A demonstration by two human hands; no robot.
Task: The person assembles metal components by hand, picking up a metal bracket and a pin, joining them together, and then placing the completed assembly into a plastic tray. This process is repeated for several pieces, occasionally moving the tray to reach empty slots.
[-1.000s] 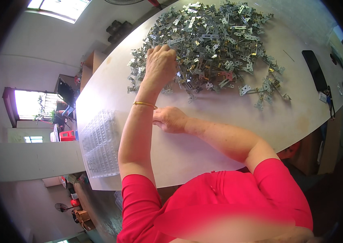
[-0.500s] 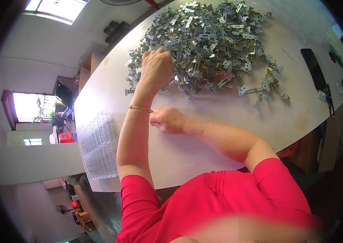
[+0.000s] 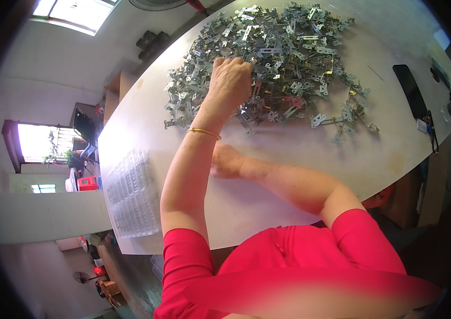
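Head view: left hand (image 3: 229,82) on parts pile (image 3: 289,53) edge.

Bystander items on and around the white table

A clear plastic blister tray (image 3: 132,198) lies on the white table (image 3: 310,154), down and to the left of the reaching hand, near the table's edge. A black phone (image 3: 411,91) lies flat well to the right of that hand, with a small tag and cord (image 3: 426,130) just below it. Off the table, far left, a red box (image 3: 88,183) stands beside a bright window (image 3: 44,143).
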